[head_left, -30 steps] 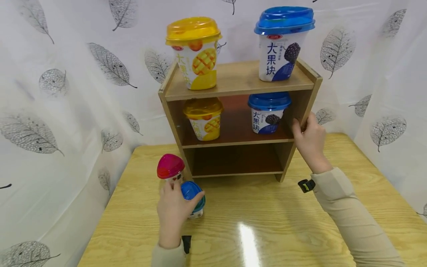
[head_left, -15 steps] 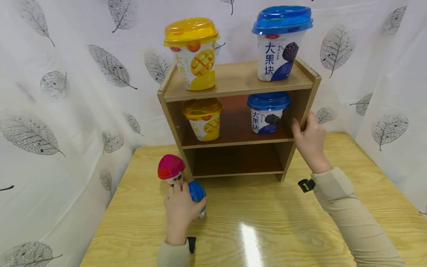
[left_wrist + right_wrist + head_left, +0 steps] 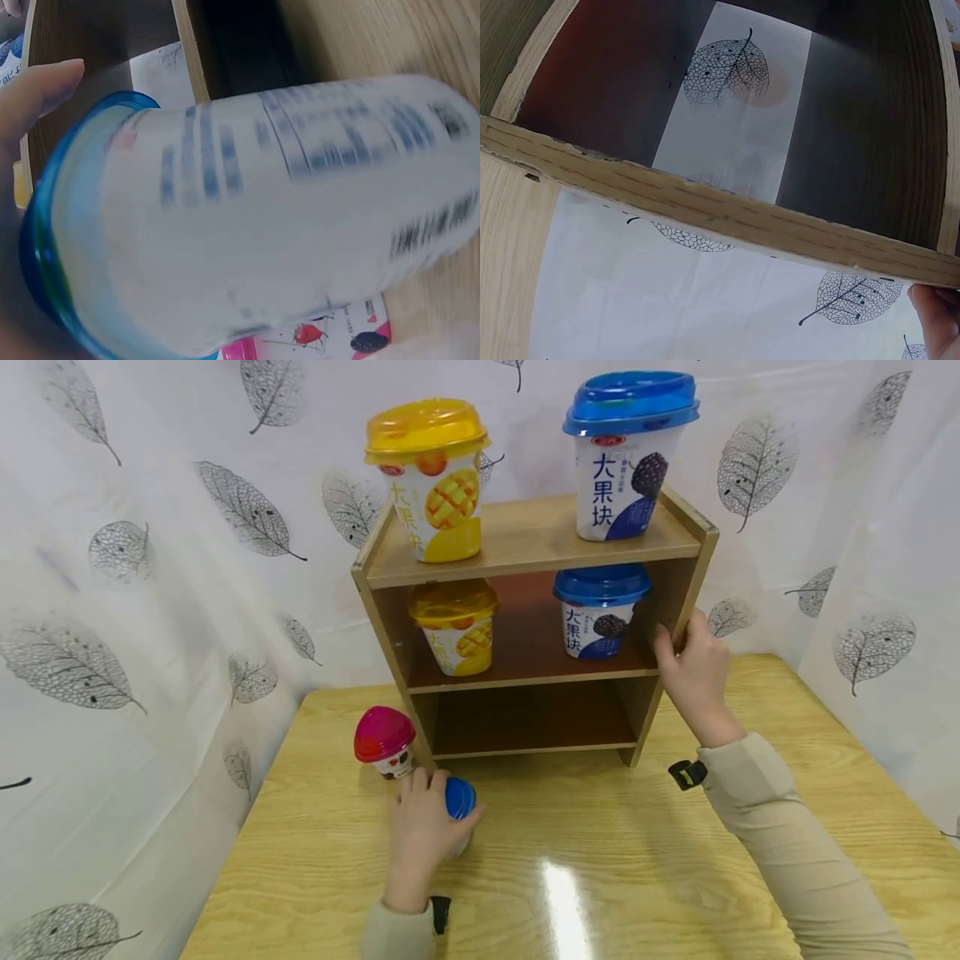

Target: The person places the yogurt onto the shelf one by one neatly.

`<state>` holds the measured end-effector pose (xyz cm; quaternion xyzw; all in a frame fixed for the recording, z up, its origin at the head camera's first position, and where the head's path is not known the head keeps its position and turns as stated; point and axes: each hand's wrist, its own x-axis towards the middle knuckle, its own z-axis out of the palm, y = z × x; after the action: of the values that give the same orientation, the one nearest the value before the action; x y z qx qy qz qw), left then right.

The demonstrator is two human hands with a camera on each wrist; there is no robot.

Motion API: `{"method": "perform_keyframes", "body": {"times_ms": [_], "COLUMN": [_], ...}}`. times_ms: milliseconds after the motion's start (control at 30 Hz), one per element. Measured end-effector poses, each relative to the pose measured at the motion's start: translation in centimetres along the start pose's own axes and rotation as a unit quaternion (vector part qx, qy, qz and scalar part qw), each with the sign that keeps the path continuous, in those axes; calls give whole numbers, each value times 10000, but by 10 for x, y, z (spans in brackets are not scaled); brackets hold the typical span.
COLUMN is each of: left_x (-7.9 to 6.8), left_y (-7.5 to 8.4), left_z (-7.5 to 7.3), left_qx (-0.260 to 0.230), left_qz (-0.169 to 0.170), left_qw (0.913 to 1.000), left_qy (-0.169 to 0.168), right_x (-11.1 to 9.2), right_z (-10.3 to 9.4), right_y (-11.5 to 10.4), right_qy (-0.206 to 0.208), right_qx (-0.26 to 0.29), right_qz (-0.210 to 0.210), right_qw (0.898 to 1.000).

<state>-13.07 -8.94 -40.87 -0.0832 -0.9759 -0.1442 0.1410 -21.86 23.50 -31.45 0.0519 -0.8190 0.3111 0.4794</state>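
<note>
My left hand (image 3: 427,822) holds a blue-lidded yogurt cup (image 3: 460,797) by its lid, in front of the shelf's lower left corner. In the left wrist view the white side of this cup (image 3: 285,217), with blue print and a barcode, fills the middle. My right hand (image 3: 697,672) grips the right side panel of the small wooden shelf (image 3: 532,531), thumb at the front edge. Only the fingers (image 3: 934,319) show in the right wrist view. A pink-lidded yogurt cup (image 3: 384,735) stands on the table, left of the shelf.
Yellow-lidded cups stand on the shelf's top (image 3: 457,518) and middle level (image 3: 459,647), at the left. Blue-lidded cups stand on the same levels (image 3: 622,485) at the right. A leaf-patterned curtain (image 3: 150,635) hangs behind the wooden table (image 3: 300,827).
My left hand has moved right with the blue-lidded yogurt cup, away from the pink-lidded one. My right hand keeps its grip on the shelf.
</note>
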Motion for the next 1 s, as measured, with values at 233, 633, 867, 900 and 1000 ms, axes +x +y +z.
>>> {"method": "perform_keyframes", "body": {"times_ms": [233, 633, 867, 900, 1000], "left_x": [-1, -2, -4, -4, -3], "left_y": [2, -6, -4, -3, 1], "left_z": [4, -5, 0, 1, 3], "left_qx": [-347, -309, 34, 30, -15], "left_qz": [71, -940, -1064, -1014, -809], "left_qw": [9994, 9921, 9943, 9948, 9967], "left_qy": [53, 764, -50, -61, 0], "right_x": [-1, 0, 0, 0, 0], "right_z": [1, 1, 0, 0, 0], "right_y": [0, 1, 0, 0, 0], "right_qy": [-55, 37, 12, 5, -10], "right_qx": [26, 40, -19, -10, 24], "right_qz": [57, 28, 26, 24, 44], "right_qw": [10000, 10000, 10000, 10000, 10000]}}
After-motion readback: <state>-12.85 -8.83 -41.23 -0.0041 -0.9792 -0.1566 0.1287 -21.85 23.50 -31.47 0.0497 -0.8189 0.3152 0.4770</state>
